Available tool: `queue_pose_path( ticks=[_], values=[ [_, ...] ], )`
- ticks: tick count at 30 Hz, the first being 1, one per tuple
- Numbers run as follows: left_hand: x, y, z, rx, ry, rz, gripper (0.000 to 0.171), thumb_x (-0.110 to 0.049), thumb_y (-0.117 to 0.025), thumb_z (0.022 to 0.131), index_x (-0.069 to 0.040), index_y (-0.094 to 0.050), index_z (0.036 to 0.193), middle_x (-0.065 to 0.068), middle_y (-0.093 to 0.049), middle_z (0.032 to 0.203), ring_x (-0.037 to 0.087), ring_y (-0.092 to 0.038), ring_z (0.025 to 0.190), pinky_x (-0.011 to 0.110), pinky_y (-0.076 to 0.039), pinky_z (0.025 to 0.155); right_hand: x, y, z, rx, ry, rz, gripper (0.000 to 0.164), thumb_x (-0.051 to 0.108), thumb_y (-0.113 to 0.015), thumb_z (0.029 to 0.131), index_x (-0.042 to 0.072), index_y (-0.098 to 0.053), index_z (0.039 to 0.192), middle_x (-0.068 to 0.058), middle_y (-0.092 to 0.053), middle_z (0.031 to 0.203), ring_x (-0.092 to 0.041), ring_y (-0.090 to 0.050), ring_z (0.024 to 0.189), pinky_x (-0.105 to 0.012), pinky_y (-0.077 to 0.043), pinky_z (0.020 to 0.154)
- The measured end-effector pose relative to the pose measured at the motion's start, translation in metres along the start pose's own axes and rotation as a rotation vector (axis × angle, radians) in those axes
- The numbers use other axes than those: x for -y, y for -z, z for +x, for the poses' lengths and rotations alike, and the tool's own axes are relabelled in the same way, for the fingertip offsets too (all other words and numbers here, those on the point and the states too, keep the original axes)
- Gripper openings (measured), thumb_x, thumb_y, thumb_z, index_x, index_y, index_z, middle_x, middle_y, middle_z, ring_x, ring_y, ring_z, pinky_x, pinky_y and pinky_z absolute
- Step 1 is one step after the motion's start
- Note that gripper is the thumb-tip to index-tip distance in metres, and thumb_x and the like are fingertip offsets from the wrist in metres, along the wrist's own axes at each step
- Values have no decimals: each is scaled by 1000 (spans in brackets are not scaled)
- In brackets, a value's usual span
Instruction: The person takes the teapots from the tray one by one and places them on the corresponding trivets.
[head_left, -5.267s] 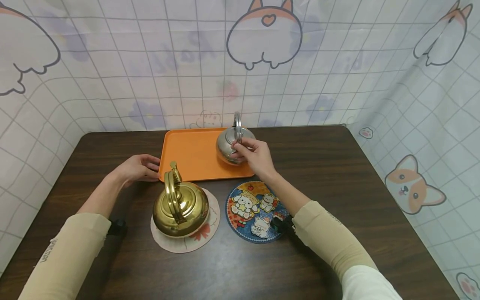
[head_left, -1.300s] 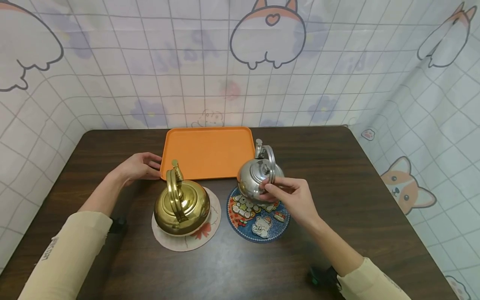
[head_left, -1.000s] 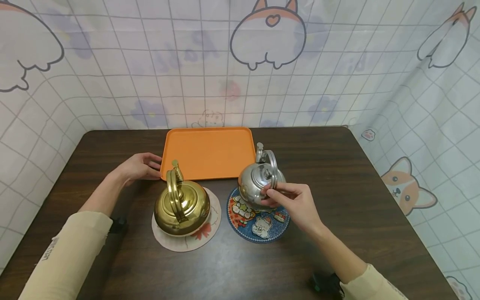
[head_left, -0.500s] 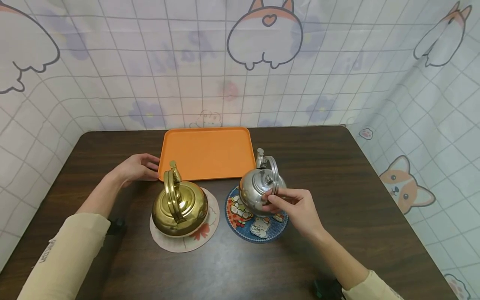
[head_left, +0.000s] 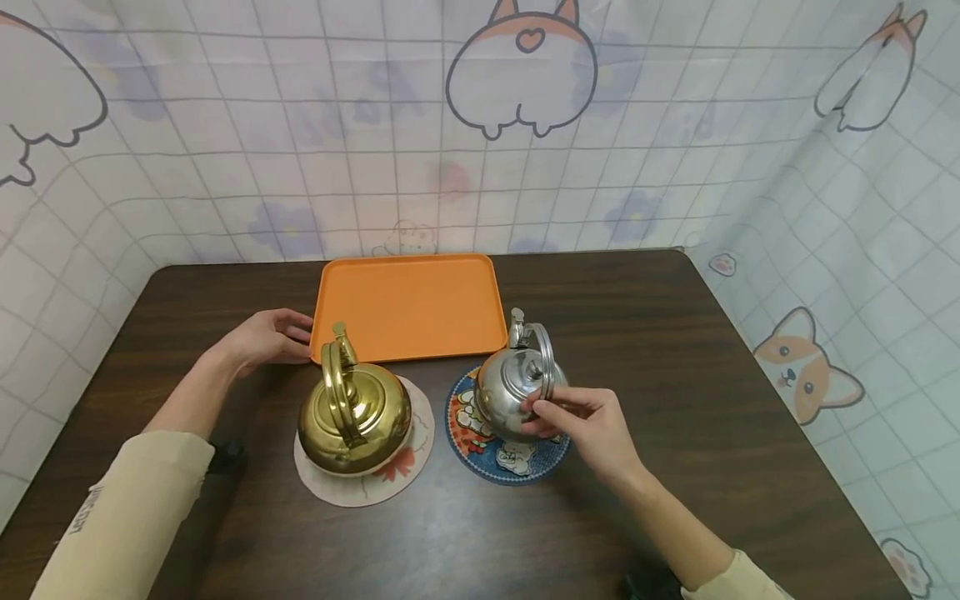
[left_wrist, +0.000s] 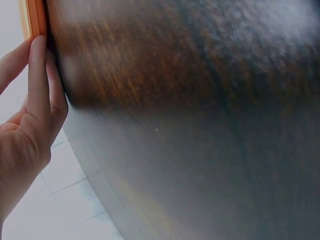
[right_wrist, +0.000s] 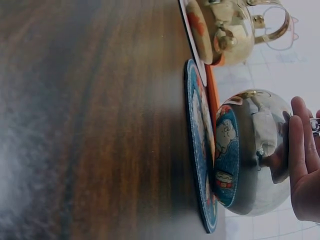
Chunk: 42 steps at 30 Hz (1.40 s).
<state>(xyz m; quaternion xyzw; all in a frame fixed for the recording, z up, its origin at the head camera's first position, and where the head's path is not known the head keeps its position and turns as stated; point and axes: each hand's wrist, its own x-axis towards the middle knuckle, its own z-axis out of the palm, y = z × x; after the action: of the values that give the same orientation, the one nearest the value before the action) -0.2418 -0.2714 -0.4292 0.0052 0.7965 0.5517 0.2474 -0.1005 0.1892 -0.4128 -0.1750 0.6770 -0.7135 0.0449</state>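
My right hand [head_left: 592, 421] pinches the near part of the handle of a silver kettle [head_left: 506, 387], fingers around it. The kettle is over the blue cartoon mat [head_left: 491, 467]; in the right wrist view its base is at or just above the mat, and I cannot tell whether its whole base touches. My left hand [head_left: 262, 342] touches the left edge of an orange tray [head_left: 412, 308] with fairly straight fingertips; the left wrist view shows them at the tray's rim [left_wrist: 35, 20]. A gold kettle [head_left: 356, 425] stands on a pale round mat [head_left: 420, 433] nearer the left hand.
A dark wood table [head_left: 645, 333] carries everything. The tray lies at the back, just behind both mats. A white curtain [head_left: 315, 150] with grid lines and corgi drawings hangs behind and at the sides.
The silver kettle has come from the tray's right side toward the front, onto or just over the blue mat, sinking slightly in the last second. The left hand stays at the tray.
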Motion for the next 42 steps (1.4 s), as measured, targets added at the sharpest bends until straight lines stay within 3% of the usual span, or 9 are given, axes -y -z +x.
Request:
queue_pose_path(
  ticks=[8,19,30,38,42],
  values=[
    [1,-1,2,2,-4,-7,68,7,-66,86,10,-28,142,32,-43,128,22,-64,92,39,-55,88,-2,0,-6,20,-12,-8,20,3,-63,93,-10,-69,106,-27,-67,98,-36,-69,80,-46,-58,74],
    [1,0,4,0,-14,-6,67,7,-65,86,10,-28,142,32,-43,127,24,-64,93,39,-54,88,-5,-3,-9,114,-58,14,19,3,-62,93,-8,-68,107,-32,-64,102,-37,-69,82,-46,-57,77],
    [5,1,0,-2,-43,-3,66,6,-66,86,11,-29,141,32,-44,126,23,-64,92,37,-55,87,-3,3,-9,170,-81,14,25,1,-65,90,-4,-64,115,-26,-64,110,-39,-68,84,-47,-56,80],
    [3,1,-6,2,-75,21,65,2,-66,88,11,-29,141,33,-44,126,25,-63,94,39,-55,88,1,20,-7,121,-36,-163,26,2,-68,89,2,-64,114,-23,-67,76,-38,-64,57,-37,-59,65],
    [3,2,-11,-20,-92,48,63,-4,-66,90,9,-32,141,31,-44,126,29,-62,99,41,-54,88,6,30,-3,123,4,-227,20,3,-62,93,2,-66,112,-19,-68,90,-32,-65,60,-38,-59,64]
  ],
)
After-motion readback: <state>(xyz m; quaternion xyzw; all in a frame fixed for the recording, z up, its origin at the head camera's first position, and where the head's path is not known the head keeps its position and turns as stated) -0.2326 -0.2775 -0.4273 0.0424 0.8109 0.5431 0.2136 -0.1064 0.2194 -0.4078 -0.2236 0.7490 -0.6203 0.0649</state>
